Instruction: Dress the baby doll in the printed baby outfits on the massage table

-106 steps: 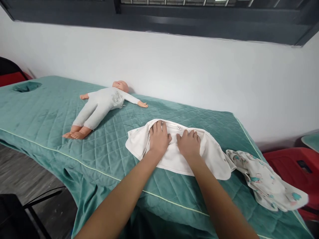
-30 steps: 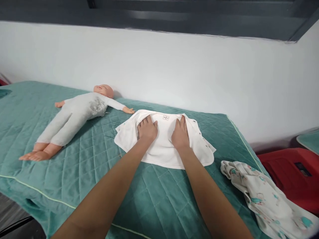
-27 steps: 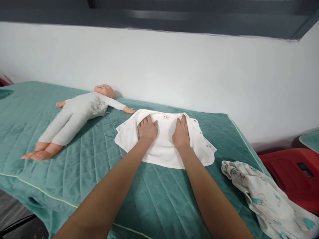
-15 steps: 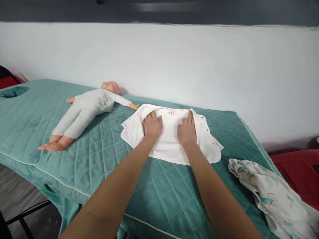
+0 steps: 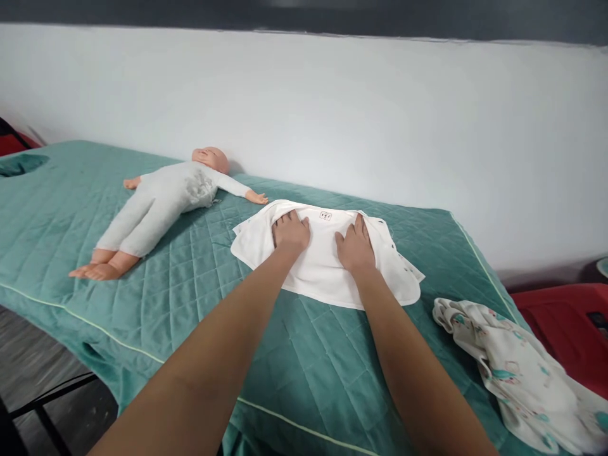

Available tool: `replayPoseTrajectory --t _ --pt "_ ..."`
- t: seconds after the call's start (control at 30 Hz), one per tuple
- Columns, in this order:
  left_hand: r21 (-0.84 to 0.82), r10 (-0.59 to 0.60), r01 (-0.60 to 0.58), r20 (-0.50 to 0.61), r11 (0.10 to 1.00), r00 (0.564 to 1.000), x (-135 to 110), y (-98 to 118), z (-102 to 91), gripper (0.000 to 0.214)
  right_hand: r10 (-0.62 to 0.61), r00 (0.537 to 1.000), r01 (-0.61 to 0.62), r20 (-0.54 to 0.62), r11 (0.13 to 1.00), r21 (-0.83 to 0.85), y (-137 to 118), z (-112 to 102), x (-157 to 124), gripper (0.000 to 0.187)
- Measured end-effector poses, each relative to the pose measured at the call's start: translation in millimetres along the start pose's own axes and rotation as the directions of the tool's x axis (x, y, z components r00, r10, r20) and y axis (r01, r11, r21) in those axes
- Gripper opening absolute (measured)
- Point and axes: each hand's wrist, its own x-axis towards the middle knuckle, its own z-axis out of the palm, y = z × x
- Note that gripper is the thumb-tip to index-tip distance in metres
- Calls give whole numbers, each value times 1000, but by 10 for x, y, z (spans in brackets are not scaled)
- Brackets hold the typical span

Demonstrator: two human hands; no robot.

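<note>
A white baby shirt [image 5: 323,269] with snap buttons lies spread on the bed, its front flaps parted and a small printed label showing at the neck. My left hand [image 5: 291,231] rests flat inside the left flap, thumb stretched out, some fingertips partly covered by the cloth. On the other side my right hand [image 5: 355,246] presses flat at the inner edge of the right flap, fingers extended toward the neckline. To the left, a baby doll [image 5: 164,196] in a white fabric body lies on its back, one hand close to the shirt's upper left corner.
A quilted green cover [image 5: 190,304] spreads over the bed, which meets a white wall [image 5: 332,114]. At the right front lies a crumpled patterned cloth [image 5: 517,373]. Beyond the bed's right edge is a red object [image 5: 565,316]. A black metal frame [image 5: 52,396] stands at lower left.
The view has tipped slightly downward. My right fingers have shifted slightly and spread a little more; both hands stay on the shirt, which lies almost the same.
</note>
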Motion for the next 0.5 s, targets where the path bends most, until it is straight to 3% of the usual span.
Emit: replayPoseTrajectory --t 0.13,0.37,0.5 --pt "-24 -18 17 -35 1000 999 -7 -1 -15 56 -54 998 54 -8 998 13 94 -7 41 54" --pt "-62 -34 26 -126 998 992 -34 -3 -6 52 -75 991 90 -107 986 138 146 83 38 60" --pt "-64 -30 21 -143 998 989 -37 -7 5 51 -48 996 57 -81 991 122 79 59 9 64"
